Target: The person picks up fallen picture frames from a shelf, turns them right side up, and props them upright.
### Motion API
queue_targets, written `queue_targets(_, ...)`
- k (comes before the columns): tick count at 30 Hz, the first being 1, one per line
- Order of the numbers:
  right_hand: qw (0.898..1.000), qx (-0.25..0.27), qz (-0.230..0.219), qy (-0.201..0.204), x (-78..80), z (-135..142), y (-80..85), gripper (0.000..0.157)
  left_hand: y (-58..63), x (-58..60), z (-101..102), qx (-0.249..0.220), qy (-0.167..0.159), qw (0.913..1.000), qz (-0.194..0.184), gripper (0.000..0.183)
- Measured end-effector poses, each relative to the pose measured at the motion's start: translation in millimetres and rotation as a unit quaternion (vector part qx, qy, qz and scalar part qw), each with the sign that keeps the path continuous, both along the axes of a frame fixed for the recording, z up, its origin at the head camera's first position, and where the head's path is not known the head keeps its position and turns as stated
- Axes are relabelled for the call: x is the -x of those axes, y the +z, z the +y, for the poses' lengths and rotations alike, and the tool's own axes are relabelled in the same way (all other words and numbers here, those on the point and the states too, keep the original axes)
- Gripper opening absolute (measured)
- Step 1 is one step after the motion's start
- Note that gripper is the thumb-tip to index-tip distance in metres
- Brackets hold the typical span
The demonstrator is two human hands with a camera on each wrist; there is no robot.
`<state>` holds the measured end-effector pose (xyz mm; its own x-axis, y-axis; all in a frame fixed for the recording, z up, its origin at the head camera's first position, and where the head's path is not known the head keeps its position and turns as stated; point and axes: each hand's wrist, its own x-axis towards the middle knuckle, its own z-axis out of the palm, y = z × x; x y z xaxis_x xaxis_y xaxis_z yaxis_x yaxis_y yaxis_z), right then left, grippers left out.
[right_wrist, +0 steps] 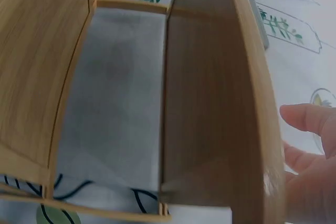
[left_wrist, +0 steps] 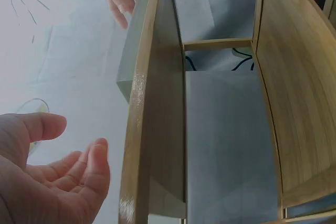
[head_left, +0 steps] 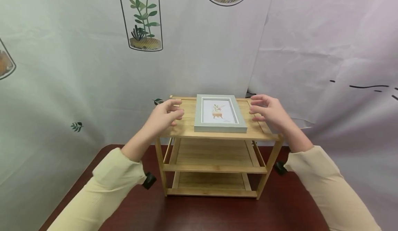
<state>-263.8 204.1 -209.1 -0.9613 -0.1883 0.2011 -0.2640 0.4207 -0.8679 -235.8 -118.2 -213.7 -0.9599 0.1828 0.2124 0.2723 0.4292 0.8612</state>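
A picture frame (head_left: 220, 129) with a pale grey-green border lies flat on the top board of a wooden shelf rack (head_left: 214, 168); its print shows a potted plant. My left hand (head_left: 165, 116) hovers over the rack's left end, fingers loosely bent, apart from the frame. Over the right end is my right hand (head_left: 268, 110), fingers loosely curved, also holding nothing. In the left wrist view the left hand (left_wrist: 63, 171) has a gap between thumb and fingers, beside the rack's top edge (left_wrist: 137, 108). The right wrist view has the right hand (right_wrist: 312, 156) close by the top edge.
Two lower shelves (head_left: 214, 151) sit under the top board. The rack stands on a dark red table (head_left: 199, 213). Behind it hangs a white cloth (head_left: 211, 51) printed with plants in jars. Black wrist devices (head_left: 149, 181) show at both sleeves.
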Motion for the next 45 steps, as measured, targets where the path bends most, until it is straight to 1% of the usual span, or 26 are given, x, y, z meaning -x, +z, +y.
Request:
queue_targets(2, 1.0, 0.011, -0.025, 0.007, 2.8, -4, 0.2, 0.05, 0.8, 5.2, 5, -0.008, -0.002, 0.9997, -0.023, 0.045)
queue_targets(5, 0.998, 0.019, -0.052, 0.01, 6.7, -10, -0.8, 0.051, 0.3, 12.5, 10, -0.023, -0.002, 0.9985, -0.05, 0.047)
queue_targets(10, 0.996, 0.028, -0.082, 0.009, 12.0, -18, -4.7, 0.054, -1.9, 22.8, 18, -0.051, -0.01, 0.9927, -0.109, 0.049)
queue_targets(14, 0.994, 0.037, -0.098, 0.004, 14.2, -21, -9.1, 0.058, -3.4, 28.6, 24, -0.051, -0.017, 0.9881, -0.144, 0.052)
queue_targets(16, 0.994, 0.038, -0.102, 0.002, 15.0, -21, -10.8, 0.058, -4.0, 30.7, 25, -0.043, -0.023, 0.9875, -0.15, 0.053)
queue_targets(19, 0.994, 0.029, -0.101, -0.003, 16.9, -22, -12.6, 0.057, -4.6, 33.1, 28, -0.035, -0.029, 0.9876, -0.15, 0.054)
queue_targets(22, 0.996, 0.013, -0.09, -0.007, 18.9, -23, -13.6, 0.054, -5.3, 35.2, 30, -0.021, -0.034, 0.9884, -0.147, 0.054)
queue_targets(26, 0.997, -0.005, -0.074, -0.013, 19.9, -24, -14.9, 0.05, -6.3, 37.9, 32, 0.007, -0.038, 0.9897, -0.137, 0.053)
queue_targets(30, 0.998, -0.01, -0.063, -0.02, 19.4, -25, -16.1, 0.047, -6.6, 39.7, 34, 0.029, -0.036, 0.9907, -0.128, 0.051)
queue_targets(33, 0.998, -0.011, -0.056, -0.018, 19.0, -25, -17.0, 0.047, -6.9, 40.4, 36, 0.045, -0.039, 0.9917, -0.114, 0.046)
queue_targets(36, 0.999, -0.009, -0.049, -0.018, 18.5, -25, -18.1, 0.047, -8.1, 40.8, 36, 0.06, -0.05, 0.9927, -0.092, 0.04)
queue_targets(39, 0.999, -0.007, -0.044, -0.018, 17.7, -25, -19.0, 0.047, -10.0, 40.8, 36, 0.063, -0.06, 0.9932, -0.078, 0.035)
queue_targets(45, 0.999, -0.016, -0.028, -0.016, 17.1, -25, -21.1, 0.051, -12.8, 39.7, 35, 0.058, -0.07, 0.9935, -0.069, 0.033)
